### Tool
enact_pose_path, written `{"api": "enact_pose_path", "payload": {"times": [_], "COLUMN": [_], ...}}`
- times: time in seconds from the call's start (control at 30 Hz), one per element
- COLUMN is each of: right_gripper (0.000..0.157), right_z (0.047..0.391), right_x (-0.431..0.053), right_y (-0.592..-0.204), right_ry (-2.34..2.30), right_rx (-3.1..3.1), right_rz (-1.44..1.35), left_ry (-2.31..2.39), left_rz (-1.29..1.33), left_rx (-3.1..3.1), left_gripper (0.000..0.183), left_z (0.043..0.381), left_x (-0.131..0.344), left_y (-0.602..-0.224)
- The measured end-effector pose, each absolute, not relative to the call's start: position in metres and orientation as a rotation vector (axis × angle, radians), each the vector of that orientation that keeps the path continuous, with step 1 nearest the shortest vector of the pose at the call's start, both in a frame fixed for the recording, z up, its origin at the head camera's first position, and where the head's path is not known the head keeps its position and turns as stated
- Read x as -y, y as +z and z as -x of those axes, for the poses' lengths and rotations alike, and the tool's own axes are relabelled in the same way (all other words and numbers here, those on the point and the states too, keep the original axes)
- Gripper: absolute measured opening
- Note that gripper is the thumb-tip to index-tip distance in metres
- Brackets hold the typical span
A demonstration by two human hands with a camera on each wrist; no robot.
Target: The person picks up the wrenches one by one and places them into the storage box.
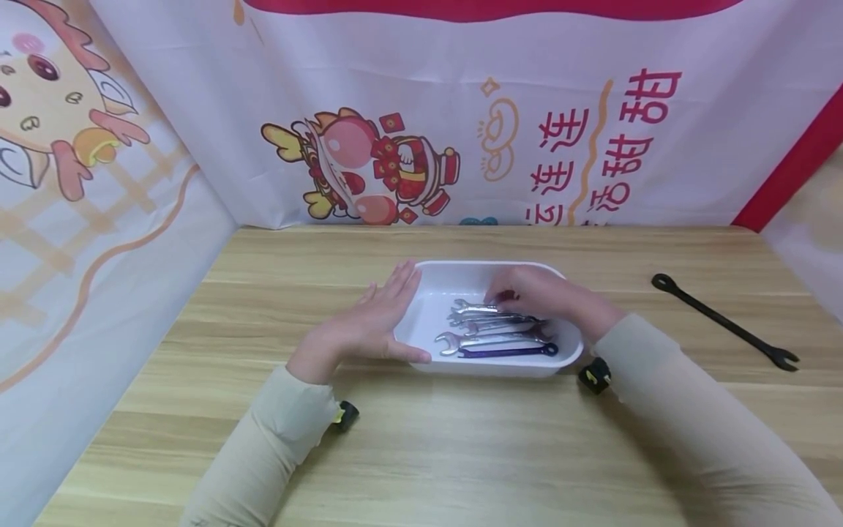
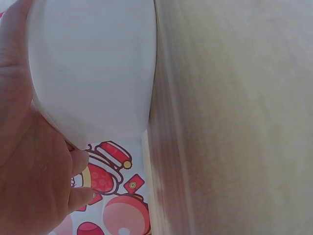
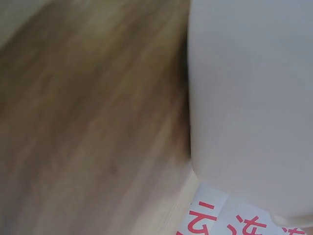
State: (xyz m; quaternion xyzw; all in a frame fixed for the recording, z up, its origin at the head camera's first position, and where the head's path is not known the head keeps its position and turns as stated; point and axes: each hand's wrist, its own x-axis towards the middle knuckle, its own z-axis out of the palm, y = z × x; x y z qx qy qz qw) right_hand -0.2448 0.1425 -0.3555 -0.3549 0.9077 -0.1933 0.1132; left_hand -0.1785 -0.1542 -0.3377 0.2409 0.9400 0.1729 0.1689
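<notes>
A white plastic basin point(image 1: 421, 315) stands on the wooden table with several open-ended wrenches lying side by side in its right half. Most are silver, like the wrench point(image 1: 503, 337) near the front; a dark purple-blue wrench point(image 1: 507, 352) lies closest to the front wall. My left hand point(image 1: 375, 318) rests against the basin's left end, fingers straight along the rim and thumb stretched toward the front corner. Reaching over the right rim, my right hand point(image 1: 533, 289) has its fingers curled down at the rearmost silver wrench point(image 1: 469, 307), pinching it. Its palm and part of that wrench are hidden.
A long black wrench point(image 1: 724, 320) lies diagonally on the table point(image 1: 421, 454) to the right of the basin. Behind the table hangs a printed white cloth point(image 1: 487, 58), and another printed cloth point(image 1: 125, 241) covers the left side.
</notes>
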Motion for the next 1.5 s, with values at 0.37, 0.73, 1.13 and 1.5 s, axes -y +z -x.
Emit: {"api": "enact_pose_path", "payload": {"times": [0.37, 0.73, 1.13, 1.5], "right_gripper": [0.020, 0.026, 0.028, 0.024], "right_z": [0.242, 0.231, 0.215, 0.205], "right_x": [-0.145, -0.163, -0.181, -0.199], "right_y": [-0.351, -0.340, -0.333, -0.326], "right_ry": [-0.569, -0.665, -0.838, -0.871], "right_rx": [-2.665, -2.624, -2.679, -2.772], "right_rz": [1.111, 0.992, 0.972, 0.978], "left_ry": [0.490, 0.480, 0.486, 0.482], "left_rz": [-0.690, -0.680, -0.687, -0.692], "left_rx": [-2.679, -2.673, -2.669, -2.680], "left_gripper": [0.130, 0.129, 0.129, 0.130], "left_z": [0.179, 0.178, 0.179, 0.179], "left_x": [0.153, 0.153, 0.154, 0.154], "left_y": [-0.338, -0.337, -0.338, -0.339]}}
